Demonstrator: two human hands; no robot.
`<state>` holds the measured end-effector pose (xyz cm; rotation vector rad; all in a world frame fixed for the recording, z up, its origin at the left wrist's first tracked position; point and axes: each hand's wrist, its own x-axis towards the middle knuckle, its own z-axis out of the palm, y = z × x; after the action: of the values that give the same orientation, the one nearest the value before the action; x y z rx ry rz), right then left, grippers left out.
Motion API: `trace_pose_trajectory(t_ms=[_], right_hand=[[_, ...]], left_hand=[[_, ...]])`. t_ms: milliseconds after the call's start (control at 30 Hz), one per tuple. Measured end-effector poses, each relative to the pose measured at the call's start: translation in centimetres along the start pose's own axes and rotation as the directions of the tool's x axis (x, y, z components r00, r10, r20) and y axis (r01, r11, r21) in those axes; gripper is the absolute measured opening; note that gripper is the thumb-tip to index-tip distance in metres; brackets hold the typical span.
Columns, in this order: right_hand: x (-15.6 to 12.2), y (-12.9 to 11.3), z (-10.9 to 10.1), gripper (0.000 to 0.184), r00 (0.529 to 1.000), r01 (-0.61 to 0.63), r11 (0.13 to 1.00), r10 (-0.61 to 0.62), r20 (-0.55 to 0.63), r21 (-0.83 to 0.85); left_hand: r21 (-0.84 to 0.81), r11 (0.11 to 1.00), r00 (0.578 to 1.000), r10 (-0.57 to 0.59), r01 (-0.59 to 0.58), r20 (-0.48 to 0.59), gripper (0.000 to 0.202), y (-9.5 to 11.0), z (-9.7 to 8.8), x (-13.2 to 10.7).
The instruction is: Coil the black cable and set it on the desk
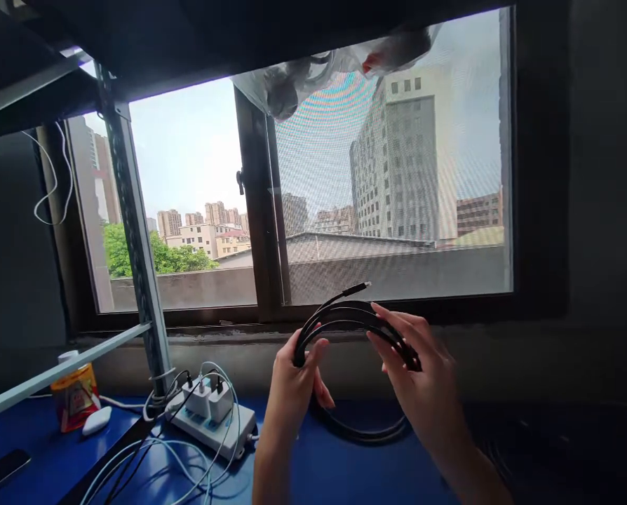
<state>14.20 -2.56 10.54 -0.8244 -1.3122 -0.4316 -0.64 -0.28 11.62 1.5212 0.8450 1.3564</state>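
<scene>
A black cable (363, 440) is wound in a round coil of several loops above the blue table. One end, with a small metal-tipped plug (356, 288), sticks up over the top of the coil. On the coil's left side my left hand (299, 372) grips the bundled loops between thumb and fingers. My right hand (416, 351) curls around the right side, its fingers over the loops and its thumb toward the middle. Parts of the loops are hidden behind both hands.
A white power strip (213, 421) with plugged-in chargers and tangled pale cables (171, 449) lies left on the blue table (271, 484). Beside it are a metal shelf post (135, 231), an orange packet (75, 396), a white case (97, 420) and a dark phone-like object (1, 470). A window stands behind.
</scene>
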Motion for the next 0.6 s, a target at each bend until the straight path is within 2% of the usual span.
trace_pose_trajectory(t_ms=[100, 200, 367, 600], right_hand=[[0.2, 0.0, -0.3, 0.027, 0.997, 0.010, 1.000, -0.011, 0.078, 0.018], [0.5, -0.3, -0.7, 0.022, 0.991, 0.055, 0.997, -0.061, 0.118, 0.051], [1.1, -0.8, -1.7, 0.016, 0.988, -0.005, 0.997, -0.007, 0.154, 0.081], [1.4, -1.1, -2.7, 0.023, 0.981, -0.032, 0.990, 0.004, 0.192, 0.140]], left_hand=[[0.089, 0.996, 0.998, -0.032, 0.028, 0.052, 0.076, -0.4, 0.0, 0.2], [0.138, 0.990, 0.999, 0.009, -0.016, 0.051, 0.072, -0.6, 0.3, 0.3], [0.030, 0.996, 0.991, 0.078, -0.082, 0.112, 0.064, -0.2, 1.1, 0.1], [-0.100, 0.995, 0.984, -0.004, 0.021, 0.175, 0.071, 0.1, 2.1, -0.1]])
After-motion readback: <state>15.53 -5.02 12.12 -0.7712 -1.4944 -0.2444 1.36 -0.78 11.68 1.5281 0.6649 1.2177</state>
